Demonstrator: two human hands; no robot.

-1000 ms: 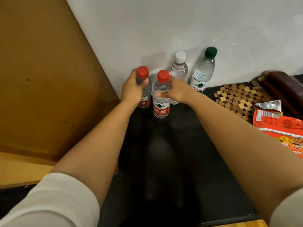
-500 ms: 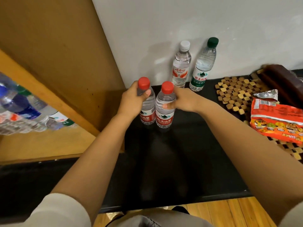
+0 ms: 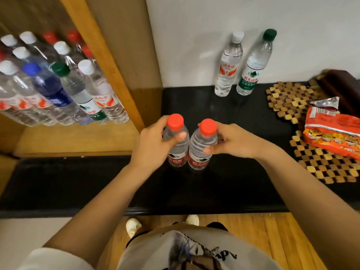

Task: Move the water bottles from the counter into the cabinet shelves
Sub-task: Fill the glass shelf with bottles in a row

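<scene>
Bottles (image 3: 178,145) within curled fingers (image 3: 180,135)

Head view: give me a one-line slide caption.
Each hand, left and right, holds a red-capped water bottle over the black counter; two bottles remain by the wall.

A black tabletop (image 3: 224,184) against a plain white wall (image 3: 233,20).
Left of the tabletop stands an open wooden cabinet (image 3: 120,61); beneath its front edge runs a wood-plank floor (image 3: 272,236), and a woven wooden mat (image 3: 290,98) lies on its right side.
</scene>
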